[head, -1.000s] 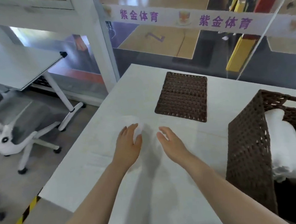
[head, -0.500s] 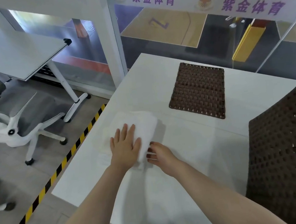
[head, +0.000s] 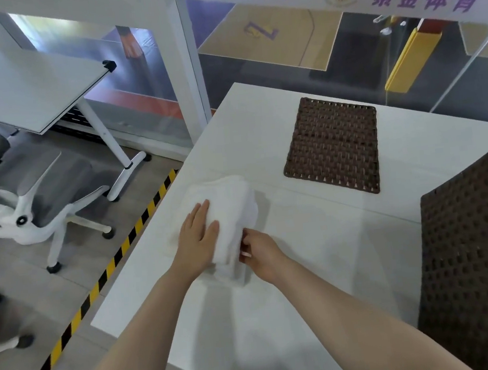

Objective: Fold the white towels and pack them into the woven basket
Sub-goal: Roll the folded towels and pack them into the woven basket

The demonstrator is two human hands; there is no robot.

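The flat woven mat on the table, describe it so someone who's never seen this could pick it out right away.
Start at the white table by the glass wall. The flat woven mat lies on its far side, beyond the white towel under the hands. It is dark brown like the woven basket at the right edge, but it lies flat as a thin square sheet, while the basket stands tall.

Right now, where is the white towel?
Head view: the white towel lies folded near the table's left edge, under the left hand, left of the woven mat.
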